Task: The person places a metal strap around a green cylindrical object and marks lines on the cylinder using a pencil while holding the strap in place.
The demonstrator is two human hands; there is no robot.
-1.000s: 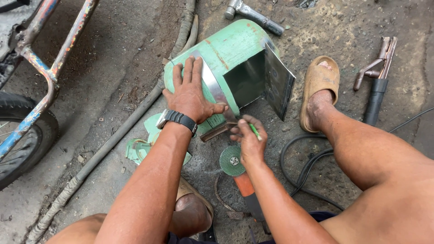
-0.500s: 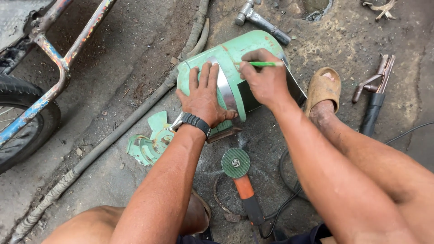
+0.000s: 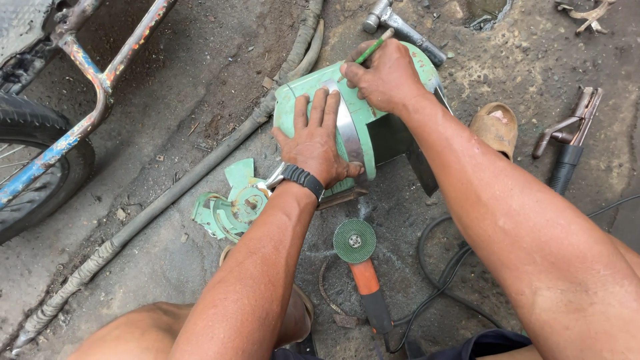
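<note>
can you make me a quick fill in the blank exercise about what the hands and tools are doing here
1. The left hand lies flat on the green metal ____.
2. The right hand holds a thin green ____.
3. The angle grinder on the ground has an ____ handle.
4. On the left wrist sits a black ____.

Missing words: box; pencil; orange; watch

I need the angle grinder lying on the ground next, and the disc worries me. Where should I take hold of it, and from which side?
Probably best by the orange handle of the angle grinder, coming from the near end, beside the right arm. The green disc sits at the far end, toward the green metal housing, so a near-side grasp keeps the fingers off it. Mind the cable looping beside it.
</note>
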